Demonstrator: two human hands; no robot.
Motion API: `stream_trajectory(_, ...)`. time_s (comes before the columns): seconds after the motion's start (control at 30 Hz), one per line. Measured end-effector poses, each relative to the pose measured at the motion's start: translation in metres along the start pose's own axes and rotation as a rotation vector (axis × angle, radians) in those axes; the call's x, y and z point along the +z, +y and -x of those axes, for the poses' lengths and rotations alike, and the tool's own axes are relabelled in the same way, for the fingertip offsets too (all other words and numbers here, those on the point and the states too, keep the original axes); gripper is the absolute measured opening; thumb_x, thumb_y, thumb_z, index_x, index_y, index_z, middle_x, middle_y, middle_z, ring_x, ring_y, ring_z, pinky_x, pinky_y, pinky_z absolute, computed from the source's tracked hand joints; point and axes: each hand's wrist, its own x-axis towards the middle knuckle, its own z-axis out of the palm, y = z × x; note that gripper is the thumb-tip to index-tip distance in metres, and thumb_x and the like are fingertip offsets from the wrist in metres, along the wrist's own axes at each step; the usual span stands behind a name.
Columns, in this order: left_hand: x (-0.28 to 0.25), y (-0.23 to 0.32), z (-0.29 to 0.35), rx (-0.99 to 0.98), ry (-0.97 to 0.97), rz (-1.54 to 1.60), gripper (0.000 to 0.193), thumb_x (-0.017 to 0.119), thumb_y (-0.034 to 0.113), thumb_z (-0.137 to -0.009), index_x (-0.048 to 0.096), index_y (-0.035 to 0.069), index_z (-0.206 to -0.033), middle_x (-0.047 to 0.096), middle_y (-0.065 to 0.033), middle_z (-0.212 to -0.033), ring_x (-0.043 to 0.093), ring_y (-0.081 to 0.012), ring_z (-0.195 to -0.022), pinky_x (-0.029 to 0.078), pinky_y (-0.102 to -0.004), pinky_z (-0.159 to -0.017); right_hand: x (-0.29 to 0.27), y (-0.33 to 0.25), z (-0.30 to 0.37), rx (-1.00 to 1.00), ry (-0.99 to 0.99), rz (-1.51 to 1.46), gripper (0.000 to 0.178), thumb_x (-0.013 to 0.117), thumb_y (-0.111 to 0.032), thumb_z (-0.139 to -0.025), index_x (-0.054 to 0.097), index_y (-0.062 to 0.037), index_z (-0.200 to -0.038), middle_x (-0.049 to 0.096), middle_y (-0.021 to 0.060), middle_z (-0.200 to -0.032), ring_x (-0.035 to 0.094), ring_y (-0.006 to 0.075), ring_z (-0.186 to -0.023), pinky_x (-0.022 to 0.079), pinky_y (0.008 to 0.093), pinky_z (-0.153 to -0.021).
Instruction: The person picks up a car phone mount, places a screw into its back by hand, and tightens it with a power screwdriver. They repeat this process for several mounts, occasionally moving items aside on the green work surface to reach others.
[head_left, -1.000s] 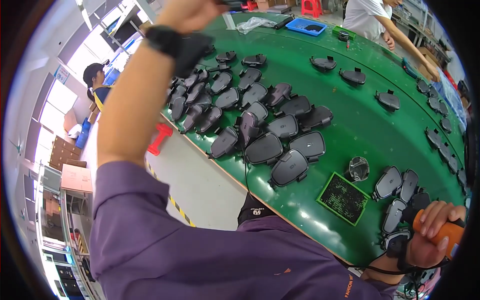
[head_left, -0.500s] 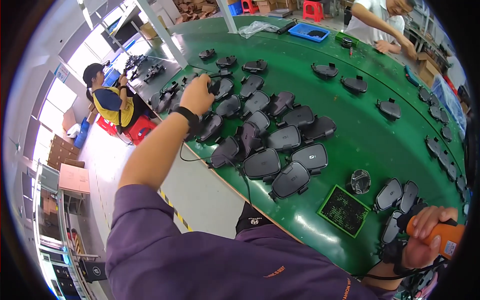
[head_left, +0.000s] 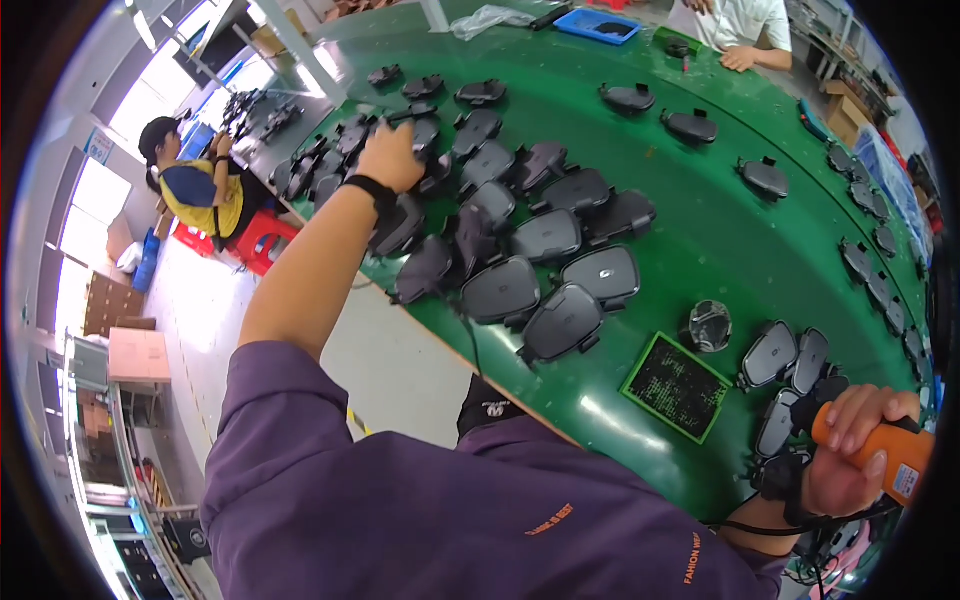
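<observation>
Phone-mount units [head_left: 490,203] lie overlapping along the near edge of the green bench [head_left: 695,250], probably bunched for easy reach. Left hand [head_left: 393,158] is over the pile's far end, fingers part-curled; can't tell if it has hold of one. Right hand [head_left: 843,482] is wrapped round an orange corded power driver [head_left: 890,455], likely for control; green-rimmed parts tray [head_left: 660,417] lies between.
</observation>
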Motion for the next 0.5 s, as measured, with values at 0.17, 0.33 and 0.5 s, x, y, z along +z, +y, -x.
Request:
stream_trajectory(0.17, -0.078, 0.040, -0.016, 0.166, 0.273, 0.389, 0.044, 0.064, 0.019, -0.078, 0.064, 0.003, -0.119, 0.065, -0.0268, -0.117, 0.060, -0.0450, -0.109, 0.051, -0.0468, -0.093, 0.000, -0.004, 0.000, 0.018, -0.035, -0.060, 0.039, 0.061, -0.027, -0.091, 0.044, -0.0029, -0.116, 0.048, -0.0003, -0.071, 0.045, 0.0108, -0.065, 0.039, 0.0278, -0.069)
stream_trajectory(0.33, -0.200, 0.141, -0.047, 0.257, 0.348, 0.888, 0.025, 0.058, 0.010, -0.094, 0.063, -0.003, -0.115, 0.072, -0.0088, -0.093, 0.067, -0.0209, -0.080, 0.055, -0.0368, -0.076, -0.007, 0.000, 0.007, 0.002, -0.085, -0.083, 0.042, 0.060, -0.028, -0.091, 0.044, -0.0024, -0.120, 0.050, 0.0001, -0.072, 0.047, 0.0116, -0.067, 0.040, 0.0286, -0.071)
stream_trajectory(0.5, -0.288, 0.155, -0.032, 0.357, 0.261, 1.679, 0.023, 0.058, 0.006, -0.093, 0.061, -0.002, -0.115, 0.063, -0.0074, -0.085, 0.061, -0.0176, -0.076, 0.051, -0.0305, -0.068, -0.008, -0.013, 0.005, -0.046, -0.048, -0.082, 0.040, 0.059, -0.027, -0.091, 0.044, -0.0026, -0.119, 0.050, 0.0002, -0.071, 0.048, 0.0119, -0.066, 0.041, 0.0283, -0.070)
